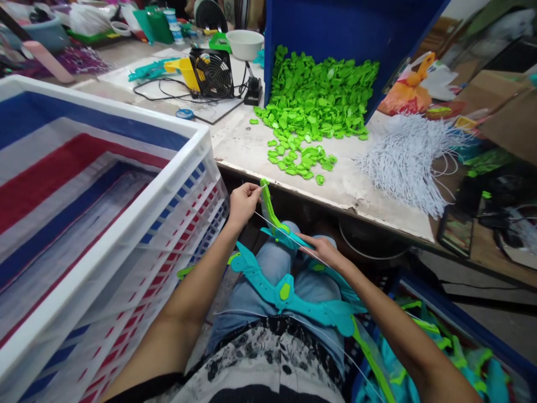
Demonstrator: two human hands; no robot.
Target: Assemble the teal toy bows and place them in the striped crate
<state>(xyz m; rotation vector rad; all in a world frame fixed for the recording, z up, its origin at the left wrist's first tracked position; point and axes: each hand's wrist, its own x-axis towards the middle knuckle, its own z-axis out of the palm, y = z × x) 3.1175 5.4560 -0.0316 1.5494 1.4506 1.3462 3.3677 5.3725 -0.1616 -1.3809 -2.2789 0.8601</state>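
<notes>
My left hand (243,204) is closed in a pinch on a thin white string (268,219) at the tip of a light-green plastic limb (268,206). From there the string runs down to the right, past my right hand (322,250). That hand grips the teal plastic part (289,238) joined to the green limb, its fingers along the upper side. Across my lap lies another teal plastic piece (262,288) with a green inset at its middle and green ends. A second string passes over my waist.
A white plastic crate (197,134) stands close on the left. Small green parts (323,95) spill from a blue bin (319,28) onto the table, beside a bundle of white strings (413,157). Lower right, a blue container (474,319) holds several teal-and-green pieces. A fan (212,73) stands behind.
</notes>
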